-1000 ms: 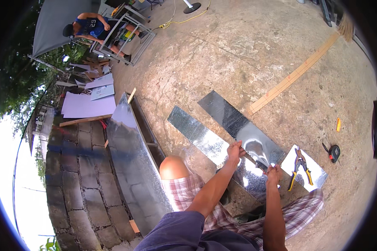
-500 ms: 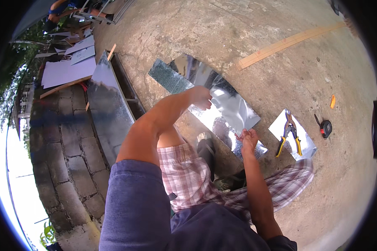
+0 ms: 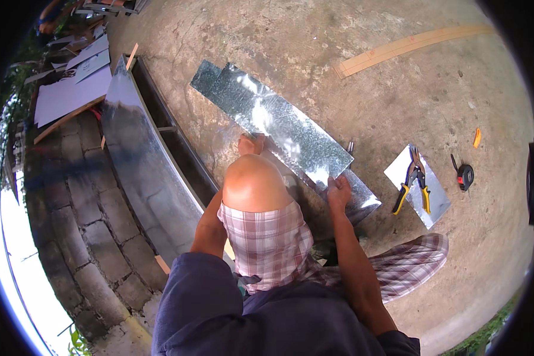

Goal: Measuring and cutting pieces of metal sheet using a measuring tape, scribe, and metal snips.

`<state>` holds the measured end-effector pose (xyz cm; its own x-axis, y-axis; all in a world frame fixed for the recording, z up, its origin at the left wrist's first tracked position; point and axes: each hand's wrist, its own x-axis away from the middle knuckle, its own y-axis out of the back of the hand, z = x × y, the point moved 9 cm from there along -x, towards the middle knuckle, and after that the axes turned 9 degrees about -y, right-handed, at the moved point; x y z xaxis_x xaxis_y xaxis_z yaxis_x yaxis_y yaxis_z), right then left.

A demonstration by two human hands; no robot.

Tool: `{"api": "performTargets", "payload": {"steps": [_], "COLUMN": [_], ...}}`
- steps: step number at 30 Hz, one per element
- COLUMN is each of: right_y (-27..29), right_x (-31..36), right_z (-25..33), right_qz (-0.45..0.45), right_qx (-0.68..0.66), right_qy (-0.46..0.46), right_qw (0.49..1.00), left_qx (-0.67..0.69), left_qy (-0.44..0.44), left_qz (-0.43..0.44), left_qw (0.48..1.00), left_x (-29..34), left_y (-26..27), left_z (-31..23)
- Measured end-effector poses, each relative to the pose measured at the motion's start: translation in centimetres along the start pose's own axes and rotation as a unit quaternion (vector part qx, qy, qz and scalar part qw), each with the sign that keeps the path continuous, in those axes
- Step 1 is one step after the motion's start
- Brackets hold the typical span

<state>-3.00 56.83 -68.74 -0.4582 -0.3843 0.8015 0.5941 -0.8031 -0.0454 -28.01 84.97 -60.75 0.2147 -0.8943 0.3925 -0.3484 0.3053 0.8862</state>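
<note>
A long, shiny galvanised metal sheet [image 3: 285,121] lies slantwise in front of me, its far left end stepped. Above a lower strip of metal [image 3: 362,199], its upper face looks flat. My right hand [image 3: 339,193] is closed on the sheet's near edge by the right end, thumb on top. Beyond my raised knee, my left hand [image 3: 251,144] is closed at the near edge further left; the knee and wrist partly hide it. Yellow-and-black tin snips [image 3: 414,181] rest on a small metal offcut [image 3: 436,204] to the right.
On the concrete floor at right are a tape measure [image 3: 464,177] and an orange object [image 3: 477,138]. A wooden strip [image 3: 409,50] lies at the far right. Left stand a metal-faced frame [image 3: 142,148] and a block wall [image 3: 95,237], with pale sheets [image 3: 71,98] beyond.
The sheet's raised, bent upper part now lies flat, making the piece narrower. My left hand has gone from above the sheet to its near edge. My right hand has shifted slightly left.
</note>
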Motion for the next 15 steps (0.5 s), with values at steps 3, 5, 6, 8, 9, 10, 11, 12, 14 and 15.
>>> {"api": "performTargets", "payload": {"steps": [3,5,6,8,9,10,11,12,14,15], "right_y": [-3.0,-4.9,-6.0,-7.9,-9.0,-10.2,-11.0,-11.3,-12.1,-12.2], "right_x": [0.1,0.6,0.8,0.9,1.1,1.4,1.5,1.6,1.8,1.8], "right_z": [-0.3,-0.2,-0.4,-0.5,0.1,0.7,0.8,0.7,1.6,2.2], "right_qz": [0.017,0.011,0.015,0.009,0.030,0.057,0.062,0.050,0.059,0.048], "right_qx": [-0.015,-0.026,-0.047,-0.094,-0.078,-0.070,-0.075,-0.072,-0.035,0.073], "right_qy": [-0.007,-0.002,-0.018,-0.051,-0.039,-0.028,-0.051,-0.087,-0.096,-0.090], "right_qw": [1.000,1.000,0.999,0.994,0.996,0.996,0.994,0.992,0.993,0.992], "left_qx": [0.040,0.068,0.084,0.102,0.112,0.122,0.053,0.053,0.018,0.033], "left_qy": [-0.047,-0.062,-0.109,-0.153,-0.156,-0.153,-0.149,-0.146,-0.150,-0.154], "left_qz": [-0.086,-0.117,-0.175,-0.236,-0.214,-0.187,-0.196,-0.203,-0.199,-0.197], "left_qw": [0.994,0.989,0.975,0.954,0.958,0.963,0.968,0.967,0.968,0.968], "left_x": [0.7,0.2,-0.1,-1.2,-2.0,-2.9,-3.4,-3.7,-4.3,-4.3], "left_y": [0.4,1.0,2.0,3.3,3.0,2.7,2.8,2.9,2.8,2.9], "left_z": [1.2,1.5,0.8,0.2,0.2,0.3,0.2,0.3,0.2,0.3]}}
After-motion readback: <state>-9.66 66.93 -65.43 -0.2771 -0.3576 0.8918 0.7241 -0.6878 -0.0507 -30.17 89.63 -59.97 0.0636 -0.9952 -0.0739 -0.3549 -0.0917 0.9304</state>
